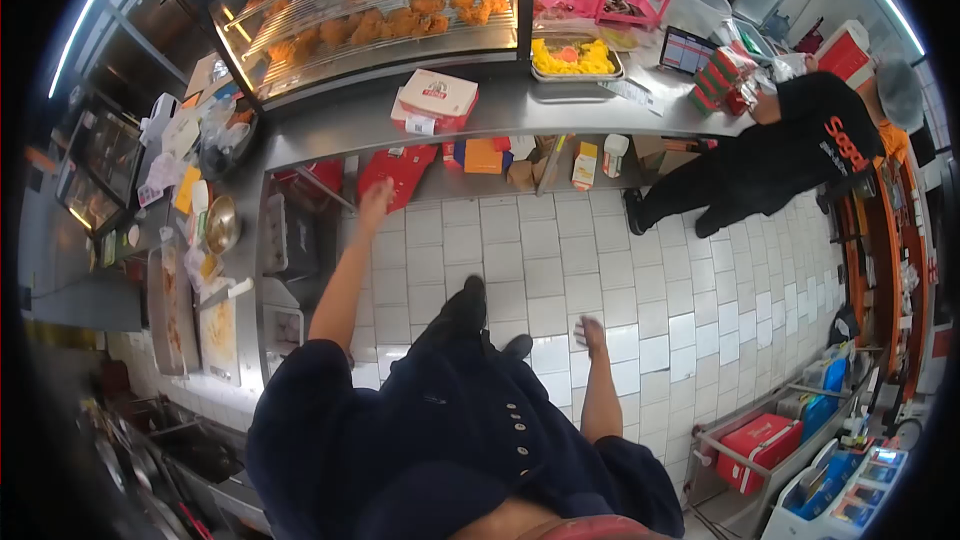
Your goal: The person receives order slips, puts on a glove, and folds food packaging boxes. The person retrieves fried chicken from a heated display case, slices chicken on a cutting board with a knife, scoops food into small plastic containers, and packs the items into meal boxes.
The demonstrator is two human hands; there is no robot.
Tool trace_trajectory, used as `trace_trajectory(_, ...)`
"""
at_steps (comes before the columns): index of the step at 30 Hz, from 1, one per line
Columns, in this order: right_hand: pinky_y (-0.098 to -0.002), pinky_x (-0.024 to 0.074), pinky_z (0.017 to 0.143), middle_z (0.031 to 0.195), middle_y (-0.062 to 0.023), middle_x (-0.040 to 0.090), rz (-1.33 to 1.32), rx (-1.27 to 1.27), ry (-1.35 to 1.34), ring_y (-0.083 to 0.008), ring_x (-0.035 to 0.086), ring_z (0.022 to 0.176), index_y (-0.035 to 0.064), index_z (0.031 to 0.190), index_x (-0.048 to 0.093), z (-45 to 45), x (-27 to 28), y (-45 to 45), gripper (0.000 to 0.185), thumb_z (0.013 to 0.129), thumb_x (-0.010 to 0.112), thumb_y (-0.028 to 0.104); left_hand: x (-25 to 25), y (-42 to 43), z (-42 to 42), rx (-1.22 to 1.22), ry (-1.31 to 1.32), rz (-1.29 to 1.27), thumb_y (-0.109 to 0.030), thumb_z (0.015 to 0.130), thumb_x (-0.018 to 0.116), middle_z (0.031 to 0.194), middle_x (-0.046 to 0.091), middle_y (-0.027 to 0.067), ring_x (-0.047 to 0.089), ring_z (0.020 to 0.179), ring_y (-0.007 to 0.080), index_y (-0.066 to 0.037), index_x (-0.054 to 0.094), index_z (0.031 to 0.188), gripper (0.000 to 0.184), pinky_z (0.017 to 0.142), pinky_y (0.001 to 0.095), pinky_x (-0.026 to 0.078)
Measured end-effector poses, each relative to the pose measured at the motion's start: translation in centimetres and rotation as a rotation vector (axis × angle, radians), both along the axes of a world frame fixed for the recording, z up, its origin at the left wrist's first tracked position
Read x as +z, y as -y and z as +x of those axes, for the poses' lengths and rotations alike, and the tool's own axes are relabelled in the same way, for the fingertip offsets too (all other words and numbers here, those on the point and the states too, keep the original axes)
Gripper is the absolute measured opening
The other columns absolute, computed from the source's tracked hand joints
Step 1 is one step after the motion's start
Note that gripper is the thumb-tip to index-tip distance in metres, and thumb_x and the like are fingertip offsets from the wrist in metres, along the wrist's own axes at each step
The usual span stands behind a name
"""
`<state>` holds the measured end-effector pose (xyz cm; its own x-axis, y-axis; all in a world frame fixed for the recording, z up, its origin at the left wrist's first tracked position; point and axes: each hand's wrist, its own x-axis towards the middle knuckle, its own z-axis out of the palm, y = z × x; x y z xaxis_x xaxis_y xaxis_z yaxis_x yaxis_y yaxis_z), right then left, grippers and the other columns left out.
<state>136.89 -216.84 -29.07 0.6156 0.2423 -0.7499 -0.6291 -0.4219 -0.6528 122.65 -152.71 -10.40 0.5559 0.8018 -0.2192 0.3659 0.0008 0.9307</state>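
Head-worn view, facing forward and down

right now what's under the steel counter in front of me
A red item, partly behind the left hand, an orange packet and a yellow-and-white carton show there, among other packages. The countertop hides whatever sits further back.

Orange-red lettering on the co-worker's black shirt (800, 135) reads what looks like "Soga", with a smaller illegible line beside it, while the red print on the white-topped carton (437, 92) is too small to read.
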Motion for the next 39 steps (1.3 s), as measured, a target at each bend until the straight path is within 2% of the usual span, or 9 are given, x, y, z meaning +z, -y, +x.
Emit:
trace_trajectory(7, -0.0302, 0.0496, 0.081, 0.118, -0.0052, 0.066, 0.287, 0.426, 0.376, -0.0139, 0.06, 0.105, 0.0072, 0.133, 0.058, 19.2, 13.0, -34.9, 0.056, 0.098, 0.057, 0.051, 1.9, -19.2, 17.9, 0.008, -0.007, 0.27, -0.065, 0.083, 0.068, 0.137, 0.055, 0.0234, 0.055, 0.126, 0.0292, 0.005, 0.051, 0.137, 0.09, 0.104, 0.0396, 0.045)
trace_trajectory(9, -0.0336, 0.0433, 0.101, 0.129, -0.0123, 0.062, 0.37, 0.521, 0.619, -0.0233, 0.055, 0.121, -0.0002, 0.14, 0.051, 21.0, 13.1, -43.7, 0.069, 0.097, 0.057, 0.054, 1.8, -21.7, 20.3, -0.117, -0.191, 0.118, -0.066, 0.081, 0.069, 0.149, 0.043, 0.026, 0.043, 0.138, 0.0319, 0.009, 0.042, 0.143, 0.101, 0.107, 0.0439, 0.042)
trace_trajectory(14, -0.0392, 0.0344, 0.112, 0.142, -0.0299, 0.044, 0.288, 0.501, 0.691, -0.0346, 0.044, 0.134, -0.0108, 0.15, 0.02, 23.4, 21.6, -55.1, 0.093, 0.094, 0.064, 0.048, 6.7, -19.5, 24.4, -0.384, -0.345, -0.117, -0.055, 0.073, 0.082, 0.132, 0.06, 0.0215, 0.063, 0.114, 0.0285, 0.009, 0.047, 0.138, 0.098, 0.093, 0.0378, 0.052)
trace_trajectory(29, -0.039, 0.056, 0.082, 0.126, -0.0224, 0.058, 0.153, 0.18, 0.543, -0.0279, 0.062, 0.107, 0.0014, 0.138, 0.052, 40.8, 20.7, -38.1, 0.058, 0.096, 0.063, 0.039, 8.3, 0.4, 43.4, -0.629, -0.17, -0.268, -0.043, 0.084, 0.077, 0.102, 0.072, 0.0162, 0.07, 0.09, 0.0205, 0.006, 0.066, 0.114, 0.059, 0.079, 0.0336, 0.056)
trace_trajectory(32, -0.0386, 0.0571, 0.088, 0.128, -0.022, 0.052, -0.19, 0.463, 0.725, -0.03, 0.055, 0.111, 0.0133, 0.151, 0.042, 47.3, 13.2, -30.3, 0.056, 0.096, 0.054, 0.009, 0.3, 4.2, 48.0, -0.696, -0.052, -0.355, -0.029, 0.092, 0.071, 0.108, 0.07, 0.0083, 0.067, 0.09, 0.0167, -0.002, 0.061, 0.124, 0.043, 0.075, 0.0338, 0.058)
trace_trajectory(34, -0.0397, 0.0581, 0.087, 0.132, -0.0172, 0.052, 0.004, 0.459, 0.797, -0.0282, 0.056, 0.118, 0.0126, 0.15, 0.043, 51.1, 11.4, -25.9, 0.054, 0.098, 0.059, 0.022, 2.0, 5.8, 49.0, -0.754, 0.124, -0.642, -0.03, 0.097, 0.064, 0.11, 0.067, 0.0056, 0.064, 0.095, 0.0142, -0.003, 0.057, 0.127, 0.041, 0.076, 0.0317, 0.056)
trace_trajectory(35, -0.039, 0.0579, 0.087, 0.133, -0.0164, 0.055, 0.237, 0.037, 0.388, -0.027, 0.059, 0.116, 0.007, 0.145, 0.048, 49.5, 20.0, -29.3, 0.059, 0.098, 0.06, 0.041, -2.4, 6.3, 50.0, -0.804, 0.213, -0.631, -0.031, 0.098, 0.063, 0.11, 0.067, 0.0047, 0.063, 0.095, 0.0134, -0.004, 0.058, 0.127, 0.04, 0.076, 0.0298, 0.055)
trace_trajectory(36, -0.0375, 0.0573, 0.086, 0.129, -0.0158, 0.059, 0.17, 0.046, 0.422, -0.0257, 0.064, 0.109, 0.0019, 0.14, 0.05, 50.0, 21.9, -29.5, 0.068, 0.095, 0.061, 0.052, -3.5, 8.3, 50.1, -0.602, 0.59, -0.604, -0.028, 0.1, 0.06, 0.091, 0.066, 0.0042, 0.061, 0.072, 0.0114, -0.005, 0.063, 0.12, 0.031, 0.057, 0.0271, 0.052)
trace_trajectory(39, -0.0339, 0.054, 0.085, 0.125, -0.0118, 0.062, 0.099, 0.004, 0.483, -0.0215, 0.064, 0.105, 0.001, 0.138, 0.052, 52.0, 22.9, -29.7, 0.062, 0.095, 0.067, 0.043, -2.0, 5.3, 42.3, -0.529, 0.409, -0.198, -0.024, 0.097, 0.064, 0.073, 0.063, 0.0028, 0.058, 0.062, 0.0099, -0.003, 0.066, 0.094, 0.021, 0.053, 0.0264, 0.046)
